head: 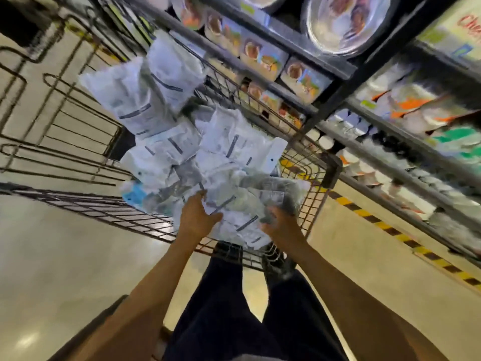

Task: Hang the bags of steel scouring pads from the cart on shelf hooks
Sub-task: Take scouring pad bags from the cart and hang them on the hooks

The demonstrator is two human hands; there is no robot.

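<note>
Polished beige floor [65,243] is spreading across the aisle, with a yellow-and-black hazard stripe [390,230] running along its right side. Dark shelving [338,71] is rising on the right and far side, carrying printed boxes [263,58] and steel pans [346,22]. Motion blur is smearing everything there, and no hooks are showing clearly.

A wire cart [335,168] is standing in the middle of the aisle, directly ahead of the person's legs. A heap of bags [161,95] is filling it from the near end to the far end, some of them sticking up above the rim.

The nearest bag [234,222] is lying on top of the heap at the near end, between the two hands. Its long axis is slanting from far left to near right. It is looking crinkly and translucent white, with dark bars printed across it and grey pads showing dimly through the plastic.

The left hand [195,217] is gripping its left edge, thumb lying over the top. The right hand [278,222] is curling its fingers into the right side, though blur is making that hold harder to read.

Both hands are sitting equally close to the bag. The right one is nearer the shelving, so the lift is probably heading up and to the right.
</note>
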